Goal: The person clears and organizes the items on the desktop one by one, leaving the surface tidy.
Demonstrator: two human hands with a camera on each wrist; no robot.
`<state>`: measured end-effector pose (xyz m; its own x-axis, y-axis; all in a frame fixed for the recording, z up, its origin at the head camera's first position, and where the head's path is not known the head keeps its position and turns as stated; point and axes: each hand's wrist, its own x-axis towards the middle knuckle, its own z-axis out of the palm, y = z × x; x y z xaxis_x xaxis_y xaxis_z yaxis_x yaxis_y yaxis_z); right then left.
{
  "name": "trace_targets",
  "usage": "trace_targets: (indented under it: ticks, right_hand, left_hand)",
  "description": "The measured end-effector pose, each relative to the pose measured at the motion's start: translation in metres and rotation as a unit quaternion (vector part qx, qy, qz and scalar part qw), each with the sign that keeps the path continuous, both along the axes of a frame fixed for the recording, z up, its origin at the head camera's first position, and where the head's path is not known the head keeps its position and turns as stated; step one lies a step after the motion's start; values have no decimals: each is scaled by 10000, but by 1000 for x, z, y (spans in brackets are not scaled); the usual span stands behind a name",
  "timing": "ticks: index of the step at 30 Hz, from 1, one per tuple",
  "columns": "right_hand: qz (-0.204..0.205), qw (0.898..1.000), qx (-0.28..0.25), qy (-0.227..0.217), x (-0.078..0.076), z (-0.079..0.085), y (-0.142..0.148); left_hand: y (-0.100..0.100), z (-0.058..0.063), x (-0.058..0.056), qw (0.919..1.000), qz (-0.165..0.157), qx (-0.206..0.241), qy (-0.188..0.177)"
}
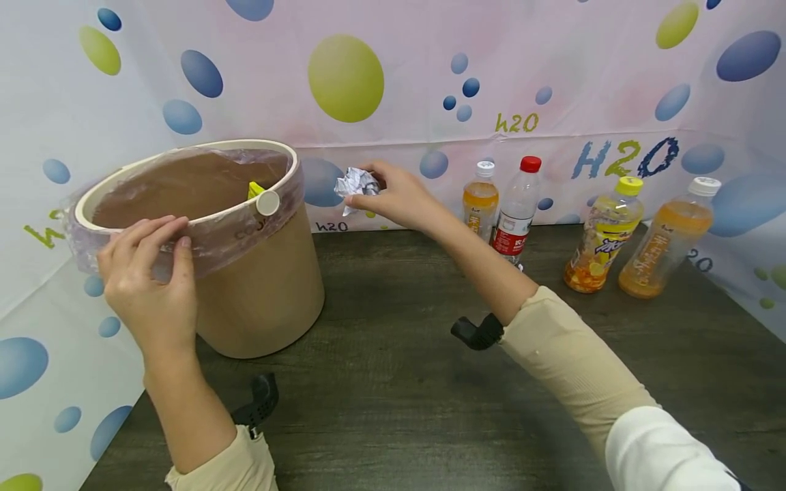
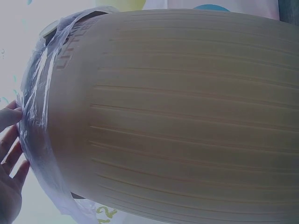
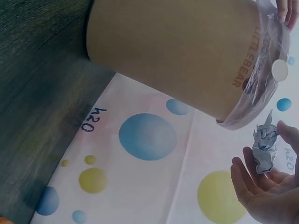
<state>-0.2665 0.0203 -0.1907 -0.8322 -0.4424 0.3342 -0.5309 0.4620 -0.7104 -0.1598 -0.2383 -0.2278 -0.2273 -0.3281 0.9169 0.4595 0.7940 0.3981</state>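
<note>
A tan trash bin [image 1: 270, 293] stands at the left, lined with a thin clear plastic bag [image 1: 224, 256] folded over its cream rim. At the near side of that rim, my left hand [image 1: 144, 269] holds on, fingers along the top and thumb against the bag outside. My right hand [image 1: 399, 194] pinches a crumpled ball of silvery paper [image 3: 265, 147] between thumb and fingers. It hangs in the air just right of the bin, apart from the rim. Something small and yellow [image 1: 255, 190] shows inside the bin by the round button on its rim.
Toward the back right of the dark table [image 1: 381, 409] stand a small orange drink bottle [image 1: 481, 198], a red-capped bottle [image 1: 516, 215], a yellow-capped bottle [image 1: 604, 239] and a larger white-capped bottle [image 1: 666, 239]. A dotted cloth [image 1: 393, 82] hangs close behind.
</note>
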Motion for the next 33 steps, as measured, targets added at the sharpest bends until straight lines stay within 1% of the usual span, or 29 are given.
trace_targets:
  ticks: [9, 16, 20, 29, 33]
  right_hand:
    - [70, 9997, 94, 230, 3, 13, -16]
    - [70, 9993, 174, 329, 4, 20, -25]
    - [119, 9993, 117, 323, 6, 24, -30]
    - [243, 9994, -195, 131, 7, 36, -46]
    - [325, 9990, -241, 199, 8, 40, -52]
  left_hand:
    - [-1, 0, 0, 10000, -3, -28, 17]
    - [-2, -1, -1, 10000, 3, -42, 23]
    - [-3, 0, -1, 10000, 7, -52, 28]
    - [-4, -1, -1, 10000, -47, -46, 1]
    - [-5, -2, -2, 10000, -62, -61, -3]
